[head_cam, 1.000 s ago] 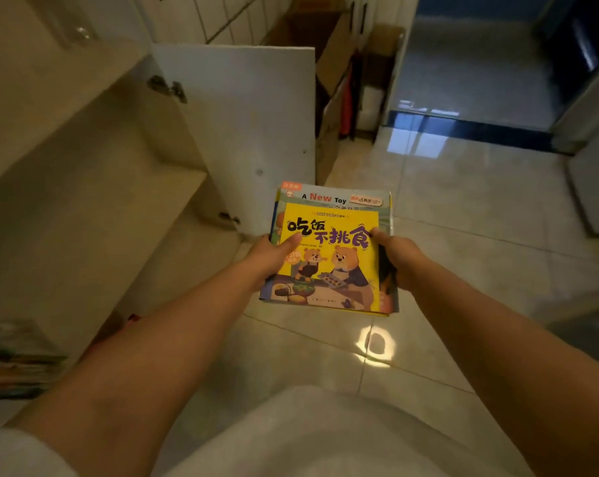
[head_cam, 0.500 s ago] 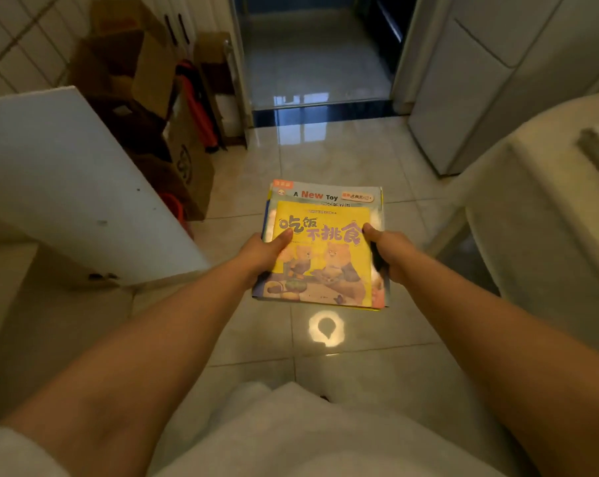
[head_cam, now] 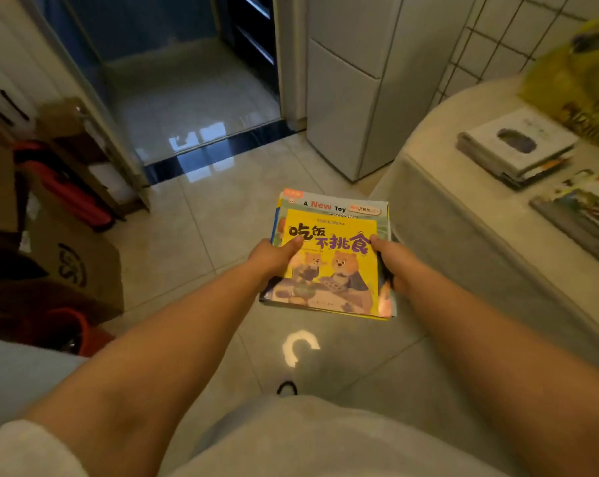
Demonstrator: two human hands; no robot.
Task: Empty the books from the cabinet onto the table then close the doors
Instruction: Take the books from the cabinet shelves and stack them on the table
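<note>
Pale glossy floor tiles (head_cam: pixel 222 215) fill the middle of the head view, with a doorway to a darker room ahead, a white fridge (head_cam: pixel 353 98) to the right of it and cardboard boxes (head_cam: pixel 74 270) on the left. At the right edge stands the cloth-covered surface (head_cam: pixel 470 208), already carrying a stack of books (head_cam: pixel 516 146) and a second pile (head_cam: pixel 580 218) nearer the viewer.

A small stack of picture books (head_cam: pixel 329 259), a yellow bear cover on top, hangs over the floor just left of the surface's near corner. The left hand (head_cam: pixel 274 258) and right hand (head_cam: pixel 392 259) each pinch a side edge, thumbs on the cover and fingers underneath, so each grip is closed on the stack.

The cabinet is out of sight, so its doors and any books left in it cannot be judged.

Risks from here: the covers look slick and the books differ in size, so tilting the stack on the way over could let lower ones slide out. Setting it too near the draped edge, or nudging the piles already there, might send books to the floor.
</note>
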